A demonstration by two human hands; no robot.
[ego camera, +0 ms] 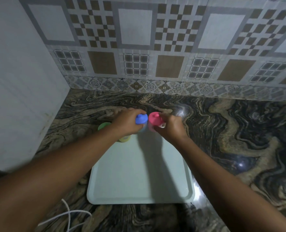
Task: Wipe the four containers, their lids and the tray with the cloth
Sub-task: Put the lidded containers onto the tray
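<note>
The left hand grips the blue-lidded container; the right hand grips the pink-lidded container just beside it, at the far edge of the pale tray. Green and yellow containers stand left on the marbled worktop.

I see a blue-lidded container beside a pink-lidded container, far edge of the pale plastic tray; green container, yellow container left.

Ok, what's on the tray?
The tray shows bare surface. At its far end, left hand grips the blue-lidded container, right hand the pink-lidded container; hands hide their bases.
</note>
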